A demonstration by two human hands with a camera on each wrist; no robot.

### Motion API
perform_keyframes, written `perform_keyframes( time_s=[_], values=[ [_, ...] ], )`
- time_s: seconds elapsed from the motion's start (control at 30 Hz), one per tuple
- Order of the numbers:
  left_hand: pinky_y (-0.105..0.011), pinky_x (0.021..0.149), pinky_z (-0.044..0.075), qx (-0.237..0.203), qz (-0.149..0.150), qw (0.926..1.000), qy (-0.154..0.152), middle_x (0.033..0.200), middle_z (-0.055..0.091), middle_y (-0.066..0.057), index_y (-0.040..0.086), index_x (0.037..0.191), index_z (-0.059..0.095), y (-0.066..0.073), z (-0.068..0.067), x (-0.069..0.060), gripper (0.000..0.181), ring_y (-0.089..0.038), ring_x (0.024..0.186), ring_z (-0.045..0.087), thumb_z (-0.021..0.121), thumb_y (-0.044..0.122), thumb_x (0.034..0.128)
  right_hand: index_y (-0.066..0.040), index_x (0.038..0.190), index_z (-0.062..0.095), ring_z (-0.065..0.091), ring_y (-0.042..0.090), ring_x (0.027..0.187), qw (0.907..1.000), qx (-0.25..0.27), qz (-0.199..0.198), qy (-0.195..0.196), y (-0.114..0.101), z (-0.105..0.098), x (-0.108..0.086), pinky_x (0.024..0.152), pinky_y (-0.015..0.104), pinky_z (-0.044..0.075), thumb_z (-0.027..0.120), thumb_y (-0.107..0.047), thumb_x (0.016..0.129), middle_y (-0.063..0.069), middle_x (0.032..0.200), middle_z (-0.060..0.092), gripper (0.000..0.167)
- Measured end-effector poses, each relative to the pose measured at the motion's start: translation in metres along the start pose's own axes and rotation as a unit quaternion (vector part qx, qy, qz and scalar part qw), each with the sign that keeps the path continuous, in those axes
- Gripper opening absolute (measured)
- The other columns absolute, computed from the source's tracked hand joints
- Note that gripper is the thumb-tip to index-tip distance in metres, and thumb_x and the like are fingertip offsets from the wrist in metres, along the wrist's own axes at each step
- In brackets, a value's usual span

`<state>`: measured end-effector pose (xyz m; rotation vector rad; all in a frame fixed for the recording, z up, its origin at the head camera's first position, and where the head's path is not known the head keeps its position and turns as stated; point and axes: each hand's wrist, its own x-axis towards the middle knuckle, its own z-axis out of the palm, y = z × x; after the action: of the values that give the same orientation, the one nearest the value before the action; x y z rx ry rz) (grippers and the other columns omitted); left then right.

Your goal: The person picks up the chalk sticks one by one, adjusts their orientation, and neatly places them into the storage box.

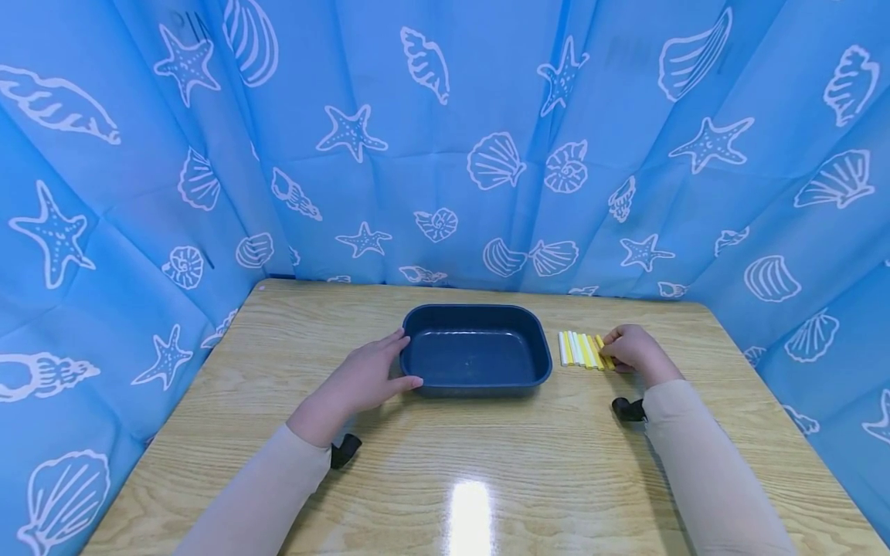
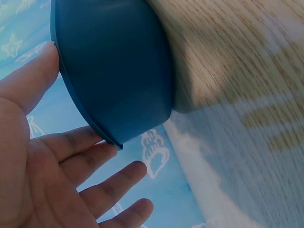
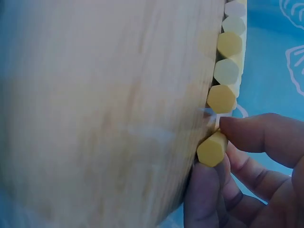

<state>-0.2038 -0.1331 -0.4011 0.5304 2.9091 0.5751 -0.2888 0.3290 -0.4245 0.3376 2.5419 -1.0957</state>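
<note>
A dark blue rectangular tray (image 1: pixel 476 386) stands on the table. My left hand (image 1: pixel 361 378) touches its left end; in the left wrist view the thumb and fingertips of the left hand (image 2: pixel 71 166) rest along the rim of the tray (image 2: pixel 114 71), the other fingers loosely spread. To the right of the tray lies a row of white and yellow sticks (image 1: pixel 580 350). At the row's right end my right hand (image 1: pixel 636 351) pinches a yellow stick (image 3: pixel 211 150) between thumb and fingers, beside the other sticks (image 3: pixel 222 99).
The wooden table (image 1: pixel 417 463) carries a bright light reflection near its front. A blue curtain (image 1: pixel 445 154) with white shells and starfish hangs behind and at both sides. A black object is at each wrist, by the sleeves (image 1: pixel 702 455).
</note>
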Motion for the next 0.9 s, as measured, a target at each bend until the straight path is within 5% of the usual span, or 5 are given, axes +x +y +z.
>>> perform_keyframes(
  time_s=[0.3, 0.43, 0.6, 0.9],
  values=[
    [-0.055, 0.116, 0.030, -0.004, -0.001, 1.0000, -0.004, 0.163, 0.027, -0.014, 0.005, 0.155, 0.036, 0.001, 0.000, -0.001, 0.083, -0.038, 0.145, 0.033, 0.066, 0.051, 0.0938, 0.007, 0.112, 0.055, 0.053, 0.016, 0.070, 0.9994, 0.020, -0.014, -0.024, 0.002, -0.007, -0.008, 0.064, 0.030, 0.055, 0.054, -0.010, 0.100, 0.007, 0.086, 0.053, 0.021],
    [-0.055, 0.116, 0.030, -0.001, -0.002, 1.0000, -0.002, 0.162, 0.028, -0.014, 0.004, 0.155, 0.037, 0.001, -0.001, -0.001, 0.082, -0.037, 0.145, 0.033, 0.066, 0.051, 0.0939, 0.011, 0.121, 0.050, 0.054, 0.014, 0.073, 0.9970, 0.057, -0.026, -0.045, -0.002, -0.011, -0.016, 0.066, 0.028, 0.056, 0.052, -0.010, 0.099, 0.007, 0.090, 0.053, 0.030],
    [-0.055, 0.116, 0.030, -0.002, -0.001, 1.0000, -0.002, 0.162, 0.028, -0.014, 0.004, 0.155, 0.037, 0.001, -0.001, -0.001, 0.081, -0.037, 0.145, 0.033, 0.066, 0.050, 0.0942, 0.015, 0.139, 0.036, 0.058, 0.012, 0.080, 0.9899, 0.113, -0.033, -0.080, -0.008, -0.017, -0.023, 0.070, 0.027, 0.058, 0.051, -0.010, 0.101, 0.011, 0.107, 0.052, 0.048],
    [-0.054, 0.116, 0.030, -0.001, 0.003, 1.0000, -0.002, 0.163, 0.028, -0.013, 0.004, 0.155, 0.036, 0.000, 0.000, -0.001, 0.083, -0.036, 0.145, 0.033, 0.065, 0.052, 0.0940, 0.011, 0.141, 0.031, 0.060, 0.010, 0.081, 0.9723, 0.182, -0.053, -0.137, -0.029, -0.029, -0.036, 0.074, 0.023, 0.059, 0.051, -0.009, 0.101, 0.005, 0.101, 0.051, 0.050]
  ],
)
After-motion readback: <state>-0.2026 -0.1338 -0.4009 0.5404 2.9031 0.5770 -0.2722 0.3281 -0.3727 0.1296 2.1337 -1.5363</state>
